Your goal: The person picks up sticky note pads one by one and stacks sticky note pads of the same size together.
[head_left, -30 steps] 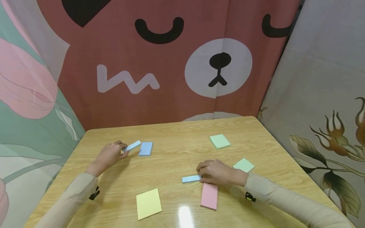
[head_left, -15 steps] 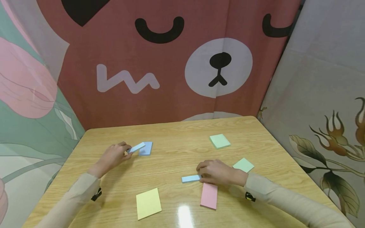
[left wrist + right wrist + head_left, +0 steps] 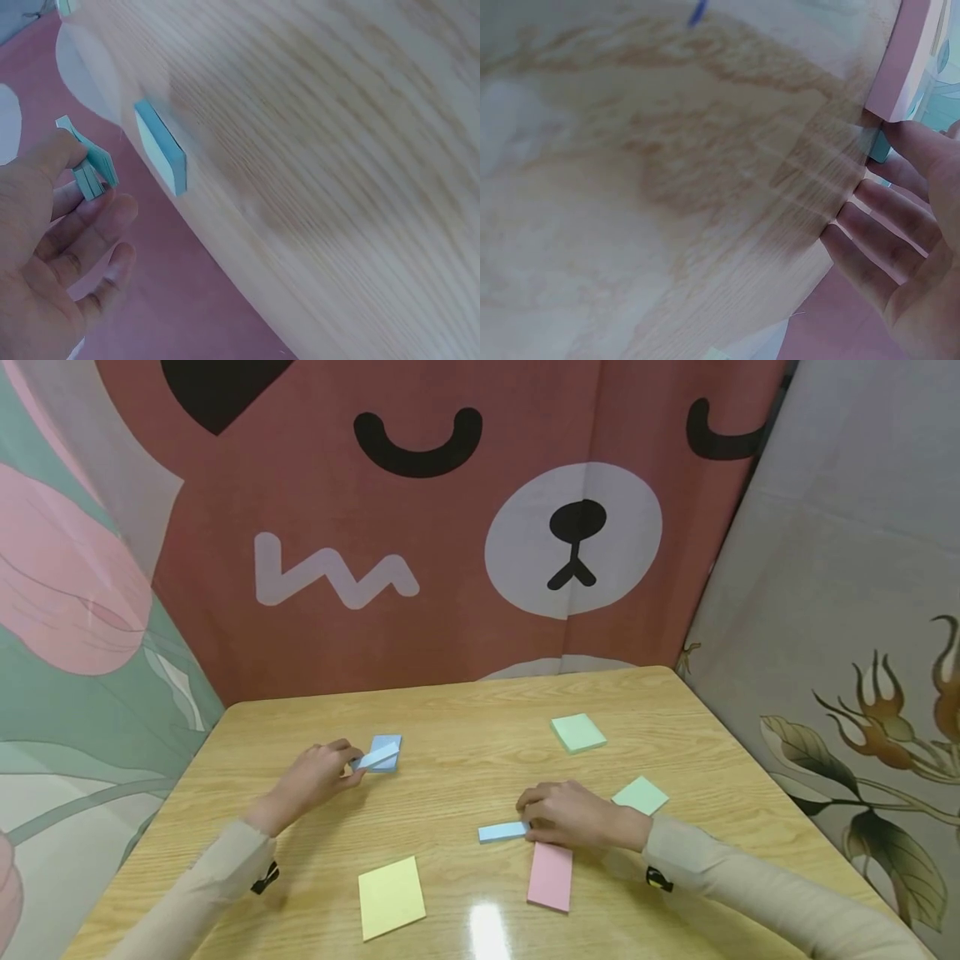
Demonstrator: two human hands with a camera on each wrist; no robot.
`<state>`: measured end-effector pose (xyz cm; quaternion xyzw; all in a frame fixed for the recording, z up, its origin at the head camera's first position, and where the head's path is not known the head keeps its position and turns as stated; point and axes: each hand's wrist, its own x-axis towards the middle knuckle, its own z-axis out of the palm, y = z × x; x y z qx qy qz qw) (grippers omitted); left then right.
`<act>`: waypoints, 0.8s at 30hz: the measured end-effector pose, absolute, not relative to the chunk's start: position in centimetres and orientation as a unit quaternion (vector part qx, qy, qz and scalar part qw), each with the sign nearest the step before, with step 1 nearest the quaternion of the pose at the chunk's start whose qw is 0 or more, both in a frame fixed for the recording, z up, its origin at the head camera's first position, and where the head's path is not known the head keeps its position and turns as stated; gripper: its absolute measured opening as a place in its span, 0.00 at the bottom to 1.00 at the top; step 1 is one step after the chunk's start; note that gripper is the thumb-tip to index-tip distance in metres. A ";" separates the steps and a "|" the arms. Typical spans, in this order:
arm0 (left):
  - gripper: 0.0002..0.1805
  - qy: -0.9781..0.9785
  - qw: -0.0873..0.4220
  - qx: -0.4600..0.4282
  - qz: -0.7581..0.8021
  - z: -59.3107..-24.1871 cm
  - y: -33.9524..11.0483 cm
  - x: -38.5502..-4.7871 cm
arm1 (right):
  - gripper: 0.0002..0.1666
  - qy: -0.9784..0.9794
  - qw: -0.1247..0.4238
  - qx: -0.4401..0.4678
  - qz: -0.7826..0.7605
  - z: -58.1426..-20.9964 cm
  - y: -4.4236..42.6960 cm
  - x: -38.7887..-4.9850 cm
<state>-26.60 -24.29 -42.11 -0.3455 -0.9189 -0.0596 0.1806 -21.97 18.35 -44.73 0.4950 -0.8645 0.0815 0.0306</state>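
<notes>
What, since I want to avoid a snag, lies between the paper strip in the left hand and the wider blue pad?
Nothing visible: the left hand holds the strip, which overlaps the pad in the head view; the left wrist view shows no object between them.

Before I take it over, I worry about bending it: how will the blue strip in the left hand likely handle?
The blue strip may fan apart: the left wrist view seems to show its layers parted. It is likely fairly stiff, jutting straight from the left hand. It's probably light, being narrow and pinched at one end.
</notes>
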 end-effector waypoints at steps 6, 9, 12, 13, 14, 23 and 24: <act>0.10 -0.913 0.182 -0.360 -0.056 -42.3 -23.4 -26.3 | 0.09 -0.860 0.040 0.502 0.085 -45.0 18.4 -22.1; 0.10 -0.909 0.189 -0.369 -0.053 -42.4 -23.1 -26.2 | 0.09 -0.856 0.045 0.507 0.088 -45.0 18.5 -22.1; 0.10 -0.903 0.196 -0.378 -0.063 -42.5 -22.8 -26.1 | 0.09 -0.857 0.040 0.506 0.089 -45.0 18.5 -22.0; 0.09 -0.901 0.197 -0.381 -0.067 -42.6 -22.7 -26.1 | 0.09 -0.858 0.038 0.505 0.088 -45.0 18.5 -22.0; 0.09 -0.900 0.194 -0.384 -0.073 -42.6 -22.6 -26.1 | 0.09 -0.859 0.036 0.503 0.088 -45.0 18.5 -21.9; 0.08 -0.886 0.187 -0.414 -0.095 -42.5 -21.3 -25.8 | 0.10 -0.860 0.033 0.502 0.089 -44.9 18.4 -21.9; 0.08 -0.885 0.188 -0.416 -0.095 -42.6 -21.2 -25.8 | 0.10 -0.859 0.034 0.502 0.090 -44.9 18.4 -21.9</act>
